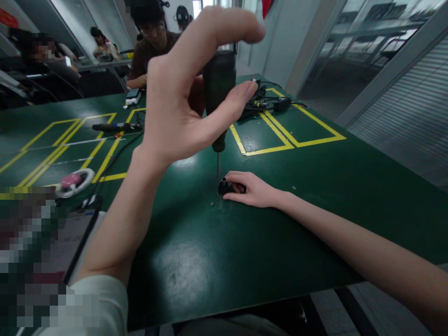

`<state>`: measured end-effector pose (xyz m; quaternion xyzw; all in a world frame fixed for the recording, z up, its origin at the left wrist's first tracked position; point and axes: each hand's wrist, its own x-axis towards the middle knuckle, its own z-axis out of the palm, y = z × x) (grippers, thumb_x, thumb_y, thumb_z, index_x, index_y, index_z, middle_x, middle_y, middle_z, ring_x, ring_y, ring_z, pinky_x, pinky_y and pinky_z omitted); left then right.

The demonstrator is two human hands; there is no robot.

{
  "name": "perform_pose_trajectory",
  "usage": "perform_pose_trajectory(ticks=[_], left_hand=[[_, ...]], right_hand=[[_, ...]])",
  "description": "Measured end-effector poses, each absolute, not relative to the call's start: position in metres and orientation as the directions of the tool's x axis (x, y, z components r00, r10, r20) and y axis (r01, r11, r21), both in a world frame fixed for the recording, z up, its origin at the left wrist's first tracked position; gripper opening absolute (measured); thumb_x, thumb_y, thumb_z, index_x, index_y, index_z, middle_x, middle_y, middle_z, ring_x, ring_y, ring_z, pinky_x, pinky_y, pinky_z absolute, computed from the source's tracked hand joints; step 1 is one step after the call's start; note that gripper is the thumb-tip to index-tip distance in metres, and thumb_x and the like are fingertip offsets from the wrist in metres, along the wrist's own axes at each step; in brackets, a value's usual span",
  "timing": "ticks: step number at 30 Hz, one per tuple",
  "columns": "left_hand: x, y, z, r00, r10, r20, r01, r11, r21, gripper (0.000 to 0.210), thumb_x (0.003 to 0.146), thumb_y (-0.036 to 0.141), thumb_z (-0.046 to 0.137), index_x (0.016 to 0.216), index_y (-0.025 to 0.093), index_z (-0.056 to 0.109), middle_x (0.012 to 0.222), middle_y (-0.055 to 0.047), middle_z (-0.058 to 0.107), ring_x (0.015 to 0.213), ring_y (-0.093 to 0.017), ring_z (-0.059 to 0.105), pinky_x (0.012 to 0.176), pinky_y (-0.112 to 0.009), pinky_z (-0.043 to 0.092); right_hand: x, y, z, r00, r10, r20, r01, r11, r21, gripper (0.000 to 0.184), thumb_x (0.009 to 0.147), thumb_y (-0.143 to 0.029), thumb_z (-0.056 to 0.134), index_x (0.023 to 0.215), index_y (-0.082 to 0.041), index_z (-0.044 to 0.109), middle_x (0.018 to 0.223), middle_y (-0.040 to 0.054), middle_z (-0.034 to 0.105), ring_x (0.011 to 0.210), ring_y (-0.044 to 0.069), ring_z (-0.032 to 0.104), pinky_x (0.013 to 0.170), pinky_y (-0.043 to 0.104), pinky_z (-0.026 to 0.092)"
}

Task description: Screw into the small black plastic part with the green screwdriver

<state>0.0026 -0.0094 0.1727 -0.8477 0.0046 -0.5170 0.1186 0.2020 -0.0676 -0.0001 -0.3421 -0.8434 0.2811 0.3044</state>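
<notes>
My left hand (171, 107) is raised close to the camera, curled around the dark handle of a screwdriver (220, 79). Its index finger and thumb stand apart at the handle, while the other fingers are partly hidden. The screwdriver is upright, and its thin shaft runs down to a small black part (224, 187) on the green table (217, 261). Whether the tip touches that part I cannot tell. My right hand (257, 189) rests on the table, its fingers and thumb pinching the black part from the right. A tiny bit (212, 204) lies just in front of it.
Black cables (259, 100) are heaped at the back right. On the left lie a dark-handled tool (114, 127) with a cord and a white ring with a pink centre (72, 181). Yellow tape (269, 150) marks the table. A person (150, 42) sits across; others are behind.
</notes>
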Motion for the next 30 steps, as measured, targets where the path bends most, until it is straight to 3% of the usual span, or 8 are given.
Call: perform_pose_trajectory(ticks=[3, 5, 8, 12, 16, 20, 25, 30], left_hand=[[0.0021, -0.0104, 0.1724, 0.481, -0.096, 0.872, 0.173, -0.964, -0.202, 0.020, 0.098, 0.030, 0.060, 0.108, 0.015, 0.069, 0.101, -0.004, 0.072, 0.091, -0.019, 0.069, 0.080, -0.037, 0.051], [0.0023, -0.0098, 0.1714, 0.464, -0.104, 0.880, 0.098, -0.981, -0.168, 0.028, 0.102, 0.033, 0.052, 0.110, 0.013, 0.070, 0.099, -0.006, 0.071, 0.085, -0.017, 0.068, 0.078, -0.036, 0.051], [0.0030, -0.0072, 0.1698, 0.465, -0.104, 0.879, -0.048, -0.995, -0.092, 0.043, 0.105, 0.036, 0.039, 0.120, 0.012, 0.072, 0.104, -0.009, 0.072, 0.092, -0.021, 0.071, 0.082, -0.037, 0.053], [0.0041, -0.0062, 0.1680, 0.465, -0.038, 0.885, -0.044, -0.999, -0.020, 0.036, 0.104, 0.024, 0.045, 0.129, 0.011, 0.069, 0.107, -0.008, 0.074, 0.098, -0.020, 0.074, 0.085, -0.035, 0.056], [0.0040, -0.0063, 0.1678, 0.434, -0.056, 0.899, 0.041, -0.996, -0.082, 0.027, 0.100, 0.014, 0.057, 0.123, 0.010, 0.071, 0.106, -0.009, 0.076, 0.099, -0.019, 0.072, 0.083, -0.032, 0.055], [0.0025, -0.0091, 0.1686, 0.472, -0.074, 0.878, 0.122, -0.981, -0.148, 0.024, 0.102, 0.017, 0.055, 0.121, 0.013, 0.069, 0.111, -0.006, 0.075, 0.107, -0.017, 0.070, 0.092, -0.035, 0.056], [0.0028, -0.0145, 0.1667, 0.446, 0.049, 0.893, 0.185, -0.982, -0.038, 0.027, 0.104, 0.023, 0.048, 0.119, 0.012, 0.069, 0.110, -0.005, 0.074, 0.099, -0.014, 0.072, 0.089, -0.034, 0.059], [0.0012, -0.0080, 0.1672, 0.429, -0.007, 0.903, 0.056, -0.998, -0.034, 0.039, 0.108, 0.030, 0.039, 0.121, 0.013, 0.072, 0.104, -0.005, 0.075, 0.099, -0.017, 0.074, 0.094, -0.036, 0.059]], right_hand=[[0.2017, -0.0678, 0.0004, -0.584, 0.746, 0.321, 0.403, 0.609, -0.683, 0.032, 0.096, -0.047, 0.070, 0.099, -0.016, 0.064, 0.087, 0.0020, 0.060, 0.063, 0.012, 0.050, 0.062, 0.026, 0.039], [0.2018, -0.0677, 0.0009, -0.588, 0.744, 0.316, 0.401, 0.608, -0.685, 0.031, 0.096, -0.046, 0.070, 0.098, -0.016, 0.064, 0.088, 0.0023, 0.060, 0.064, 0.012, 0.050, 0.062, 0.026, 0.039], [0.2020, -0.0673, 0.0010, -0.590, 0.742, 0.319, 0.402, 0.612, -0.681, 0.029, 0.096, -0.045, 0.070, 0.098, -0.016, 0.064, 0.087, 0.0020, 0.060, 0.063, 0.012, 0.049, 0.061, 0.025, 0.039], [0.2023, -0.0669, -0.0002, -0.590, 0.742, 0.320, 0.412, 0.617, -0.671, 0.031, 0.096, -0.046, 0.070, 0.099, -0.016, 0.064, 0.087, 0.0021, 0.060, 0.064, 0.012, 0.050, 0.062, 0.026, 0.039], [0.2022, -0.0670, -0.0016, -0.586, 0.747, 0.314, 0.416, 0.610, -0.674, 0.031, 0.096, -0.045, 0.070, 0.101, -0.015, 0.064, 0.087, 0.0019, 0.060, 0.062, 0.011, 0.049, 0.061, 0.025, 0.039], [0.2017, -0.0668, -0.0027, -0.586, 0.742, 0.326, 0.412, 0.619, -0.668, 0.030, 0.096, -0.044, 0.070, 0.099, -0.015, 0.064, 0.085, 0.0008, 0.058, 0.061, 0.011, 0.049, 0.060, 0.024, 0.038], [0.2014, -0.0670, -0.0025, -0.578, 0.752, 0.317, 0.417, 0.606, -0.678, 0.030, 0.096, -0.044, 0.070, 0.100, -0.016, 0.063, 0.086, 0.0013, 0.059, 0.061, 0.010, 0.048, 0.060, 0.024, 0.038], [0.2009, -0.0684, -0.0008, -0.581, 0.753, 0.310, 0.422, 0.604, -0.676, 0.026, 0.095, -0.041, 0.070, 0.098, -0.016, 0.063, 0.087, 0.0017, 0.060, 0.062, 0.011, 0.050, 0.060, 0.025, 0.038]])
